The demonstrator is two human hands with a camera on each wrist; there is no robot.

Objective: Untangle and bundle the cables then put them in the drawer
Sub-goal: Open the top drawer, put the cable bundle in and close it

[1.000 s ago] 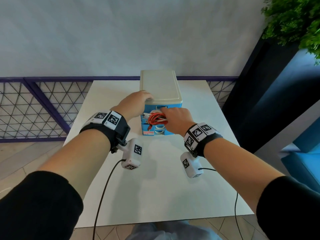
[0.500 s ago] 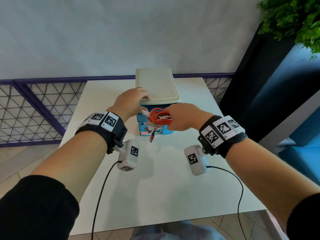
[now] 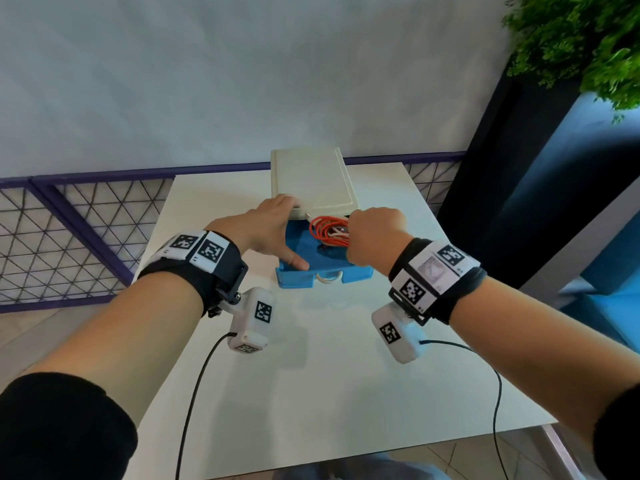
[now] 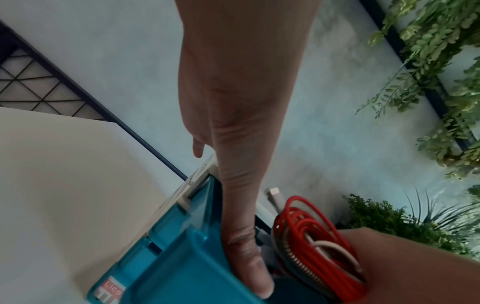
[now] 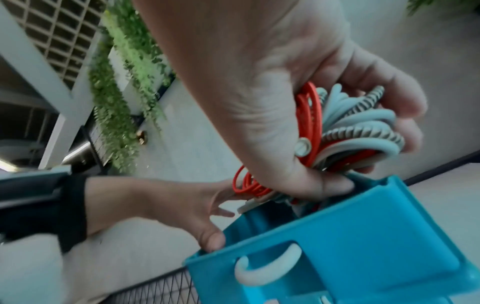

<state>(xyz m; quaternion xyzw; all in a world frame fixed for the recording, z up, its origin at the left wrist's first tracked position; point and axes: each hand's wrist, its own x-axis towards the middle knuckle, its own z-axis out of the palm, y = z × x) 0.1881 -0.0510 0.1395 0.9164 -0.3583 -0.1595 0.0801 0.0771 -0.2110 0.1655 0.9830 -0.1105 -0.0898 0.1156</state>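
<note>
A small drawer unit [image 3: 311, 181] with a cream top stands at the middle of the white table [image 3: 311, 375]. Its top blue drawer [image 3: 323, 277] is pulled out towards me, white handle [image 5: 267, 269] in front. My right hand [image 3: 374, 233] grips a coiled bundle of red, white and grey cables [image 3: 329, 230] and holds it low over the open drawer [image 5: 363, 236]. My left hand [image 3: 277, 233] rests on the unit's front left corner. Its thumb [image 4: 244, 246] lies along the drawer's left rim [image 4: 182, 267], beside the bundle [image 4: 311, 236].
A purple-framed wire fence [image 3: 69, 237] runs behind the table, with a grey wall above. A dark planter with green foliage [image 3: 588, 46] stands at the right. Black camera leads [image 3: 194, 393] hang from both wrists over the near table.
The top drawer has come out of the unit. My right hand has carried the cable bundle from the unit's front up over the open drawer. My left thumb now lies on the drawer's rim.
</note>
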